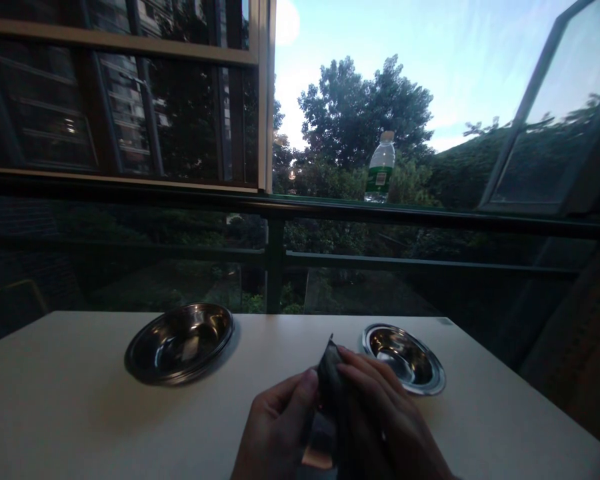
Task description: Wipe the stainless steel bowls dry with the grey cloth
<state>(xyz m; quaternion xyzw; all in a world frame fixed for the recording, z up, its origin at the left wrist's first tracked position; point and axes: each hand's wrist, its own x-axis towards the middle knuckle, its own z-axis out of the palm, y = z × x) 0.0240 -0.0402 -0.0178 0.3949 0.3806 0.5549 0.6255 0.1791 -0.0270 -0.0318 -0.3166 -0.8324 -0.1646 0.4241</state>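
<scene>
Fingers (305,385) of both hands (275,433) (397,427) pinch a dark packet (333,393).

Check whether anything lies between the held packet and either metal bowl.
Nothing visible does. The left hand and right hand grip the dark packet; only table surface lies between it and the large bowl or the small bowl.

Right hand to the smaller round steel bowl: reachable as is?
Probably yes: the smaller round steel bowl lies just beyond the right hand, nothing between, though it grips a dark foil packet.
</scene>
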